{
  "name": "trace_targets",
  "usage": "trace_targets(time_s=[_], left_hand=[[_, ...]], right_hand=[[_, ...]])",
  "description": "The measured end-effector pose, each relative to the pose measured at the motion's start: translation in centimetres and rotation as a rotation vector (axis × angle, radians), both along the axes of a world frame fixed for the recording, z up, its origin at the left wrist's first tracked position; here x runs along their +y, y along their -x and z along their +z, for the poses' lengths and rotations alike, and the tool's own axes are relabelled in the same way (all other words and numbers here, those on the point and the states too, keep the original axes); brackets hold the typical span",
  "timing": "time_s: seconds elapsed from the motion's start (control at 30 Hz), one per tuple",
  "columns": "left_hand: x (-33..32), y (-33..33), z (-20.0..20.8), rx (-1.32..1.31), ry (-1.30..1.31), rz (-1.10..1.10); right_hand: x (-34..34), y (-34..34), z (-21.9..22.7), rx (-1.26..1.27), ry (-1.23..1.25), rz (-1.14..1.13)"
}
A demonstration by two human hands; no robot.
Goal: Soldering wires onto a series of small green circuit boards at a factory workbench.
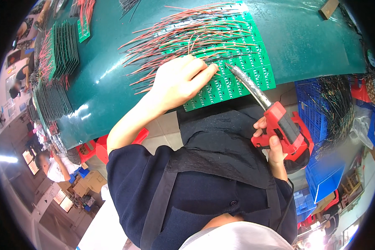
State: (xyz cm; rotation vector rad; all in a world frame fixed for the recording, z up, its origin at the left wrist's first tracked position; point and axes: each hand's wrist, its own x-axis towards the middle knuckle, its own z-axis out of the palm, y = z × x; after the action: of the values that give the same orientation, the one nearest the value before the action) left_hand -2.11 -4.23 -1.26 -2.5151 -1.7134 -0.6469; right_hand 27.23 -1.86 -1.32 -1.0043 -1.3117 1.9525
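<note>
- Just beneath the bent fingers of the left hand (pixel 179 81) lies the green circuit-board panel (pixel 221 89), with red and black wires (pixel 171 41) fanned over it, beyond and to the left of those fingers.
- The left thumb and index finger are drawn close together; whether they pinch a wire, I cannot tell.
- The right hand (pixel 276 152) has its fingers wrapped round the grip of a red soldering gun (pixel 281 129), whose metal barrel (pixel 250 85) reaches forward from them, its tip just beside the left fingertips.
- That nearness looks like the main risk: a slip of either hand could bring a hot tip onto skin.
- A nudge from the left wrist could drag wires out of line, since many lie loose and crossed under and beyond it.
- The panel's near edge, between the two hands, reaches the rim of the teal table (pixel 312 46); brushing the black apron (pixel 227 154) against it might shift it.
- Hidden: the left palm's underside, and any right finger on the trigger.
- Hard to make out: whether the tip touches the panel, and where the dark cord behind the right hand leads.
</note>
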Motion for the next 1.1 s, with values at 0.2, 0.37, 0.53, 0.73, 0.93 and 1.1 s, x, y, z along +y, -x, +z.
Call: trace_targets(time_s=[0.2,0.37,0.53,0.73,0.93,1.1], left_hand=[[-0.1,-0.3,0.0,-0.023,0.016,0.040],[0.5,-0.7,0.4,-0.133,-0.009,0.023],[1.3,-1.1,-0.5,-0.061,-0.051,-0.001],[1.7,-1.3,-0.7,-0.010,-0.060,0.003],[1.8,-1.4,-0.7,0.004,-0.065,0.016],[1.6,-1.4,-0.7,0.008,-0.060,0.031]], right_hand=[[0.3,0.1,0.3,0.008,-0.023,-0.034],[0.3,-1.9,-0.8,0.073,0.038,0.019],[0.1,-1.9,-0.4,0.014,0.069,-0.011],[0.0,-1.0,-0.1,-0.040,0.027,-0.076],[0.5,-2.1,-0.5,0.006,0.069,0.022],[0.8,-1.3,-0.5,0.130,0.028,-0.012]])
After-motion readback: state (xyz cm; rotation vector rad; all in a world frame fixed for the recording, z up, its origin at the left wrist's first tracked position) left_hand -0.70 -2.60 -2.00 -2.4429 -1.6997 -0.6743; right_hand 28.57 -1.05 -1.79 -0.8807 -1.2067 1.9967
